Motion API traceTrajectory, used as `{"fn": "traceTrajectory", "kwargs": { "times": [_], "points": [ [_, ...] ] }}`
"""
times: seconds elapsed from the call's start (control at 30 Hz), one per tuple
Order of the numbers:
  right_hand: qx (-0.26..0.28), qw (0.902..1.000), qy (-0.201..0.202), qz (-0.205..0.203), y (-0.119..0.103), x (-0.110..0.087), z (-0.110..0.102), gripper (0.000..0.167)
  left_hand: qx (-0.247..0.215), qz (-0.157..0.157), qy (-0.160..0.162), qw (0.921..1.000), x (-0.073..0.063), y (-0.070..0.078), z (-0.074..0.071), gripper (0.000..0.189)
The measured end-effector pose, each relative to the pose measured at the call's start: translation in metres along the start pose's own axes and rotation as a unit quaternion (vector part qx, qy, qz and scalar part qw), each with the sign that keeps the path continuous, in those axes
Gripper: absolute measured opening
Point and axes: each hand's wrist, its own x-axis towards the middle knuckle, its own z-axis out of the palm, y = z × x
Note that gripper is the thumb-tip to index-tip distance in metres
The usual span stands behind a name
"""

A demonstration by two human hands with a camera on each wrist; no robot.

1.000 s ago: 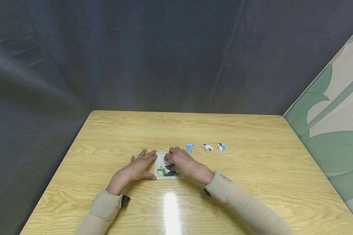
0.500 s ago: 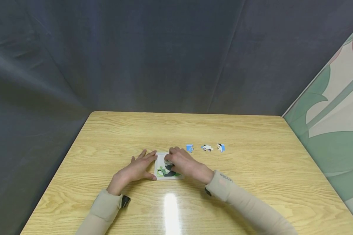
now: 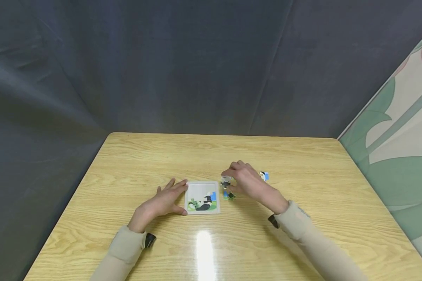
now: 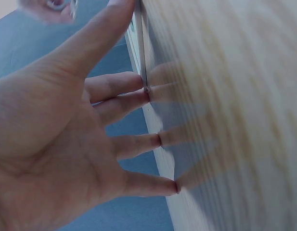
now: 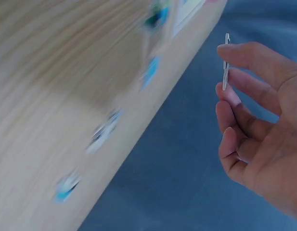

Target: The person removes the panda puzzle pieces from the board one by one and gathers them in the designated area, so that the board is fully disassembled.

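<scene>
A white puzzle tray [image 3: 202, 212] lies on the table with joined panda puzzle pieces [image 3: 204, 205] along its lower part and right side. My left hand [image 3: 165, 200] rests at the tray's left edge, fingers spread, with thumb and fingertips against the rim; in the left wrist view the fingertips [image 4: 168, 186] touch the tabletop. My right hand [image 3: 247, 181] pinches a puzzle piece [image 3: 226, 182] between thumb and fingers, raised above the table right of the tray. The right wrist view shows this piece [image 5: 226, 62] edge-on.
A green, blue and black puzzle piece [image 3: 228, 195] lies just right of the tray. Farther back lie a blue piece [image 5: 149, 72], a white panda piece [image 5: 104, 131] and a white-and-blue piece [image 3: 264, 176]. A dark curtain [image 3: 197, 70] hangs behind the table.
My right hand has lifted off the tray and moved right with the puzzle piece, uncovering the tray's right side and hiding two loose pieces. My left hand has not moved.
</scene>
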Motion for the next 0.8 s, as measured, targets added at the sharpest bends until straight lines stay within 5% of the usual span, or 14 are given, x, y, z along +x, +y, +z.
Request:
{"fn": "traceTrajectory", "kwargs": {
  "times": [0.33,0.6,0.8],
  "points": [
    [0.025,0.9994,-0.018,0.015,0.044,-0.056,0.004,0.038,0.001,0.000,-0.001,1.0000,-0.001,-0.001,-0.001,0.082],
    [0.038,0.9987,-0.005,-0.034,0.056,-0.065,0.010,0.035,0.002,-0.002,0.001,1.0000,0.000,0.001,-0.001,0.083],
    [0.041,0.9982,-0.028,-0.033,0.057,-0.062,0.012,0.035,0.002,0.003,0.000,1.0000,0.000,0.001,-0.001,0.082]
  ]
}}
